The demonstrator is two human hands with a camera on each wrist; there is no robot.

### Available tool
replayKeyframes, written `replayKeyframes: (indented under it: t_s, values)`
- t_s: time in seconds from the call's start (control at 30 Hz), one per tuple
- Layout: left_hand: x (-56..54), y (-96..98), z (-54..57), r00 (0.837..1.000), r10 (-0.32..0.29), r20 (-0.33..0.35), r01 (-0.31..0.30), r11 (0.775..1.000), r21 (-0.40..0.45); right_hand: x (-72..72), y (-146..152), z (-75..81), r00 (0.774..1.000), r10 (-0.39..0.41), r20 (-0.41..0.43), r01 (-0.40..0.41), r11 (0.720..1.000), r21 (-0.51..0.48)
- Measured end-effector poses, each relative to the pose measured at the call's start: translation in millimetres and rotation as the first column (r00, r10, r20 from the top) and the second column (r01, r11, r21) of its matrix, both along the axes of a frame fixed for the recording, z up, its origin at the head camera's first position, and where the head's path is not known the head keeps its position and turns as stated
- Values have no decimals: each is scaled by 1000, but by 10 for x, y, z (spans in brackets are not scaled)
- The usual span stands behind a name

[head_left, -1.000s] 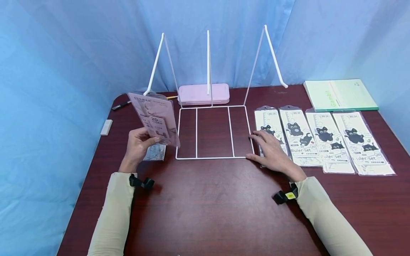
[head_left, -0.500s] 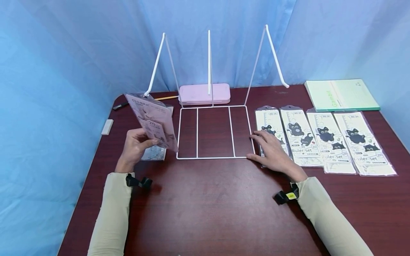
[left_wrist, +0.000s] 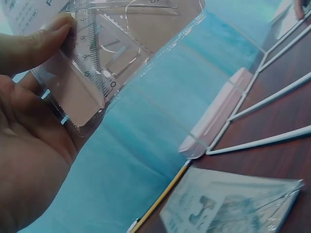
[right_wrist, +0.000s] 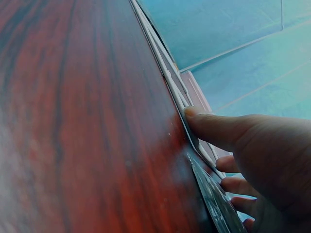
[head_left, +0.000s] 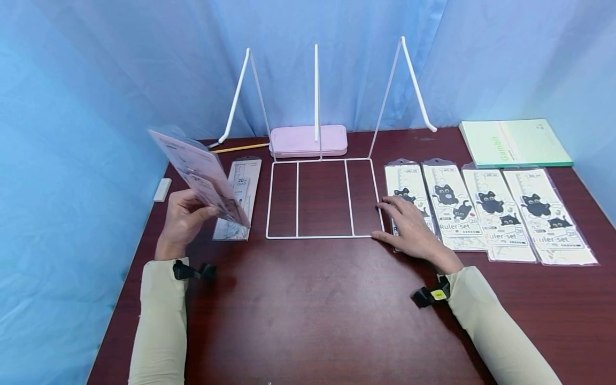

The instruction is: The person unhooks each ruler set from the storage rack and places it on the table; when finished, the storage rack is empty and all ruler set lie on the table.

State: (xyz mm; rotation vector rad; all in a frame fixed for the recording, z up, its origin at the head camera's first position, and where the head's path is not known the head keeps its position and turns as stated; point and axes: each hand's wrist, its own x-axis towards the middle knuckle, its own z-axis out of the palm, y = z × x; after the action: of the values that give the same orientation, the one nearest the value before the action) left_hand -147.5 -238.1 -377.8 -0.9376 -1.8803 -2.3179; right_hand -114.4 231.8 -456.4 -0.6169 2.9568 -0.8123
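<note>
Between thumb and fingers, my left hand [head_left: 182,219] grips a pink packaged ruler set [head_left: 199,168] by its lower part, tilted above the table. Up close in the left wrist view, clear rulers and a set square show through the plastic of this ruler set [left_wrist: 126,43]. Partly behind it, another ruler set [head_left: 246,187] lies left of the white wire rack [head_left: 297,208]. My right hand [head_left: 409,230] rests at the rack's front right corner, its thumb [right_wrist: 214,127] touching the front wire. Below that hand lies a packaged cat ruler set [head_left: 403,179], partly covered.
More cat ruler sets [head_left: 459,208] lie in a row at the right, below a green notebook [head_left: 517,141]. Behind the rack sits a pink pencil case [head_left: 332,140]. A yellow pencil [head_left: 243,147] and a white eraser [head_left: 162,190] are at the left. Three white prongs [head_left: 236,99] rise over the rack.
My left hand has moved left with the pink ruler set and turned it more edge-on, uncovering the ruler set on the table. My right hand has stayed at the rack's corner.
</note>
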Motion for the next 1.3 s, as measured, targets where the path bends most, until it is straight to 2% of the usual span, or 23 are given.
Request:
replayKeyframes:
  t_s: [0.13,0.33,0.57,0.77,0.97,1.17,1.3]
  values:
    - [-8,-90,26,1000,-16,-18,17,995,96,-2,2,-2,1000,0,1,0,1000,1]
    - [-23,-226,5,999,-19,-29,25,968,249,-1,-1,-1,1000,1,-3,-1,1000,1]
    - [-51,-343,-65,997,60,47,-69,972,225,3,-2,0,1000,6,-15,-6,1000,-2]
    - [-70,-436,-138,986,100,131,-126,971,201,-1,-1,-5,1000,9,-17,-9,1000,-3]
    - [-75,-520,-212,963,167,212,-204,965,166,-9,1,-15,1000,9,-18,-9,1000,-3]
    - [-94,-573,-274,918,277,283,-300,953,40,-7,7,-16,1000,6,-16,-6,1000,-1]
    - [-101,-628,-308,892,310,329,-329,944,2,-8,9,-16,1000,5,-9,-5,1000,2]
